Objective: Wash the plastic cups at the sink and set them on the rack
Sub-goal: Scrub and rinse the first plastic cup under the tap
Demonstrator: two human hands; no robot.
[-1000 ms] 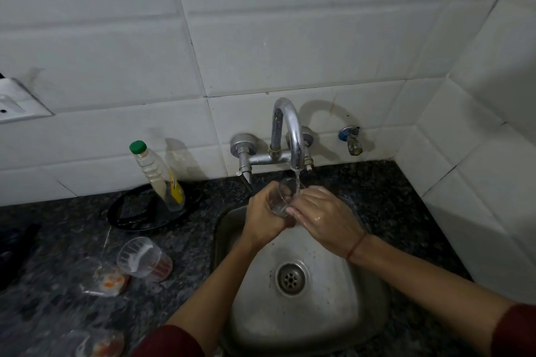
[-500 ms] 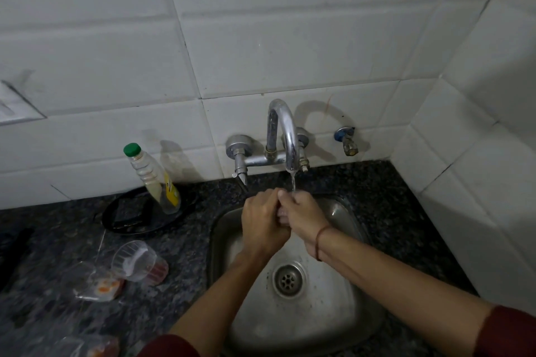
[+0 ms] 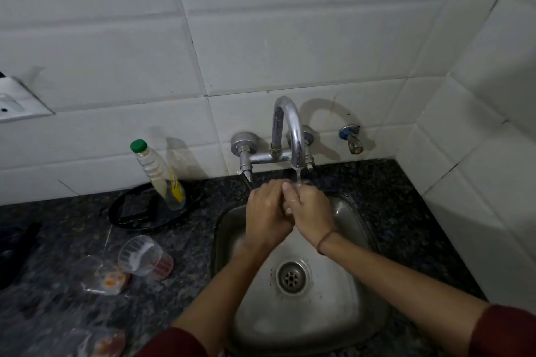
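Left hand (image 3: pixel 268 211) and right hand (image 3: pixel 311 211) curl tight together mid-frame under the tap (image 3: pixel 293 130), over the sink (image 3: pixel 348 313) so runoff drains, and I can't tell whether a cup's inside.

I watch through one head camera, looking forward and down, close above the sink (image 3: pixel 351 211). Tiled wall (image 3: pixel 261 38) fills the top.

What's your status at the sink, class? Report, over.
Left hand, right hand clasped under running tap. Cup mostly hidden between them. Spare cup lies on counter. Rack not in view.
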